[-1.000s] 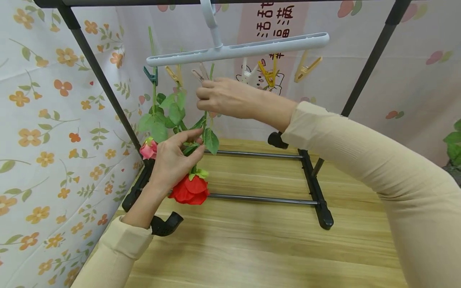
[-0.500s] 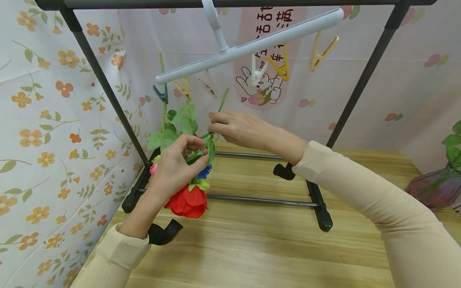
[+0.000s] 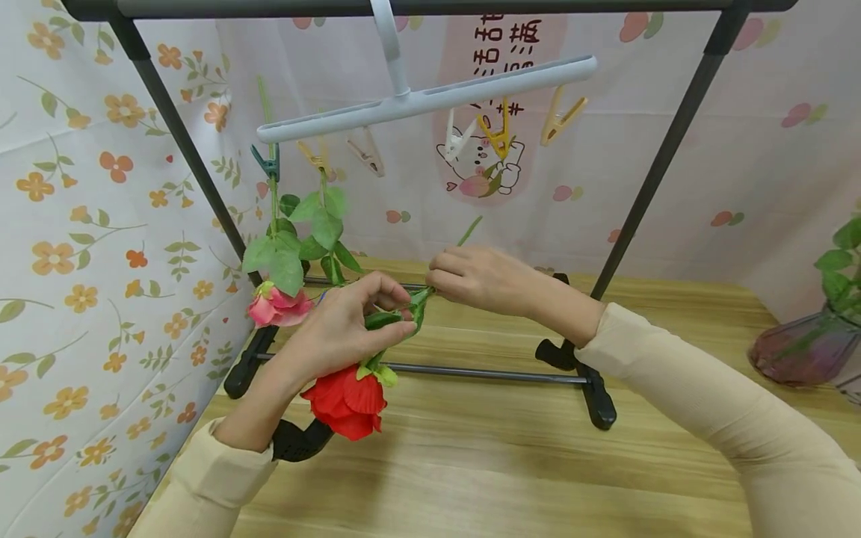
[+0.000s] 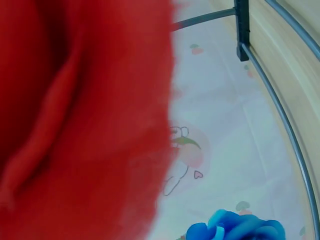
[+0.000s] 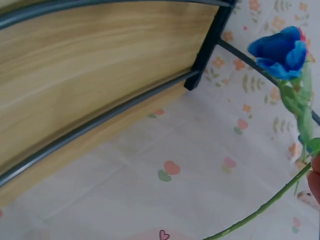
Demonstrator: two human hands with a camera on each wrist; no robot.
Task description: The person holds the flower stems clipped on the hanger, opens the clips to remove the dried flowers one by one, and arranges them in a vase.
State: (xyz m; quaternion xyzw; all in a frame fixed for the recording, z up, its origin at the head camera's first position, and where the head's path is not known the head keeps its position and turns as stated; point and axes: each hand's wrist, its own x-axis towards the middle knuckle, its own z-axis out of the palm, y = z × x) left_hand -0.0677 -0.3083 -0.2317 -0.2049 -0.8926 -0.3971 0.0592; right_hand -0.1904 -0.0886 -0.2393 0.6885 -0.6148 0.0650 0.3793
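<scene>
My right hand [image 3: 487,284] pinches the green stem of a red rose [image 3: 350,403], whose cut end slants up past the fingers. My left hand [image 3: 350,321] curls round the same stem and leaves just above the bloom, which hangs head down. Red petals [image 4: 85,120] fill much of the left wrist view. A pink rose [image 3: 277,305] hangs upside down from a dark green clothespin [image 3: 267,161]. Beside it, a yellow clothespin [image 3: 314,157] holds another stem; its blue rose [image 5: 280,52] shows in the right wrist view and is mostly hidden behind my left hand in the head view.
A white hanger [image 3: 430,102] tilts under the black rack's top bar [image 3: 430,7]. Several more clothespins hang below it, including a pale pink one [image 3: 368,153] and a white one [image 3: 456,136]. A purple glass vase [image 3: 800,347] with greenery stands at the right.
The red rose has come down and away from the hanger, its stem leaning further right. My right hand has moved down and right with it. The hanger has swung.
</scene>
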